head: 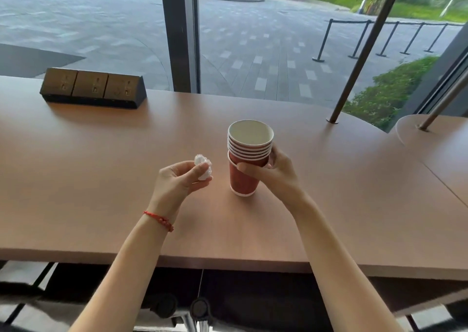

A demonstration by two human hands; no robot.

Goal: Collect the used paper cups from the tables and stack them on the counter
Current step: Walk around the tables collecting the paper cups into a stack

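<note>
On the counter: a stack of red paper cups with white rims (247,159) is stood upright on the long brown wooden counter (101,179), roughly at its middle.
Landmark: all places are given from the cup stack.
Hidden: the far side of the stack is covered by the right fingers; how many cups are nested cannot be counted surely, though several rims are seen.
Right hand (272,173): it is wrapped round the stack from the right, thumb laid across the front below the rims.
Left hand (177,182): it is raised just left of the stack, palm turned inward, and a crumpled white tissue (203,169) is pinched in its fingertips.
Wrist: a red string bracelet (159,220) is worn on the left.
Far left of the stack: a black wedge-shaped socket block (93,87) is set near the window.
Cut off: the counter's ends are lost at the frame edges.
</note>
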